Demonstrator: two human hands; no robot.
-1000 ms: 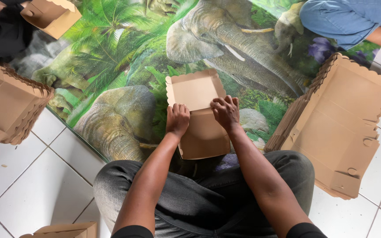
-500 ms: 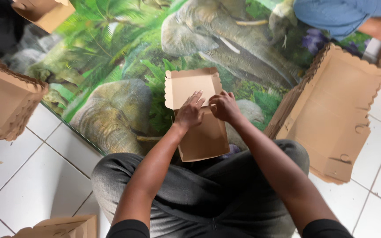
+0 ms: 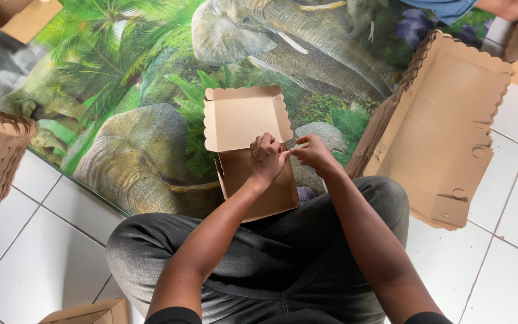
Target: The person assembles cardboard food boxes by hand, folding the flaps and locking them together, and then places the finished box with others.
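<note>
Cardboard box blank (image 3: 248,147) on lap, over elephant mat (image 3: 121,90). Left hand (image 3: 266,157) fingers curled, pressing fold line. Right hand (image 3: 313,151) pinches side flap. Crease firmly along score, keep panel flat.

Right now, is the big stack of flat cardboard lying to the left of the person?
No, the stack of flat cardboard lies to the person's right, on the floor mat's edge.

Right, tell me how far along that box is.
Done: the scalloped lid is folded up. In hand: left hand and right hand pinch a side flap of the cardboard box. Left: the flat stack on the right is unfolded.
</note>
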